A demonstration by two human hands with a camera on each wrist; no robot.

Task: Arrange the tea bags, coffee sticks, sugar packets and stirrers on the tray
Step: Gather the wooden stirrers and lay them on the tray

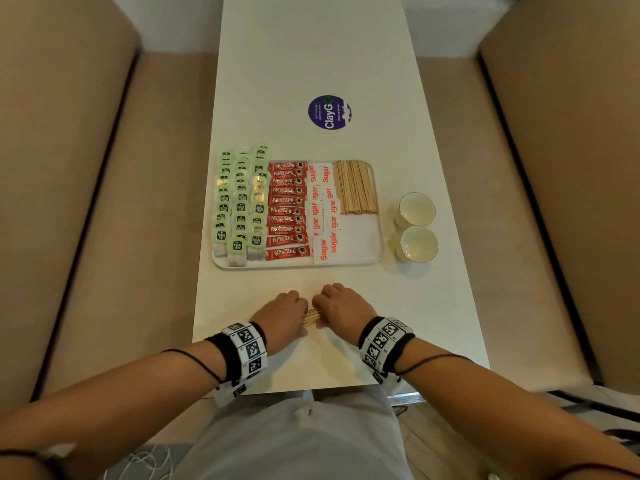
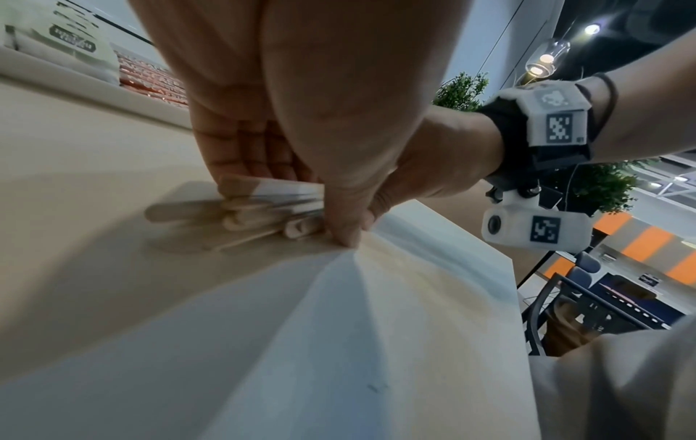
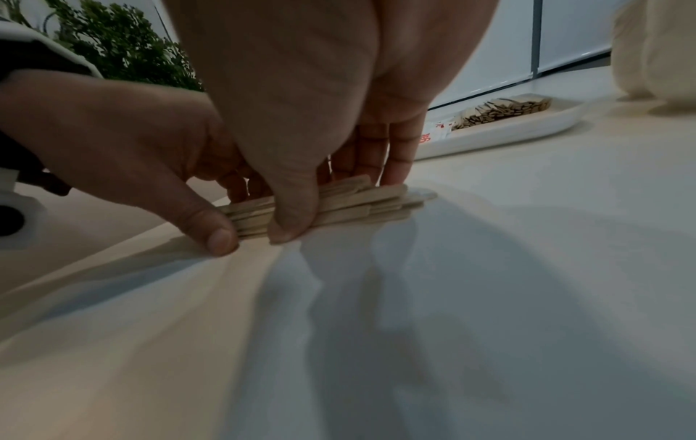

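Observation:
A loose bundle of wooden stirrers (image 1: 311, 316) lies on the white table near its front edge. My left hand (image 1: 280, 317) pinches the bundle's left end between thumb and fingers, and my right hand (image 1: 341, 310) pinches its right end. The left wrist view shows the stirrers (image 2: 241, 214) fanned out unevenly under my left hand (image 2: 297, 205). In the right wrist view my right hand (image 3: 339, 205) holds the stirrers (image 3: 376, 199) stacked. Behind the hands, the white tray (image 1: 360, 237) carries rows of tea bags (image 1: 239, 202), coffee sticks (image 1: 286, 211), sugar packets (image 1: 323, 209) and a stirrer pile (image 1: 356, 187).
Two white cups (image 1: 416, 208) (image 1: 418, 244) stand right of the tray. A round purple sticker (image 1: 329, 112) lies on the table further back. Beige benches run along both long sides of the table. The tray's front right part is bare.

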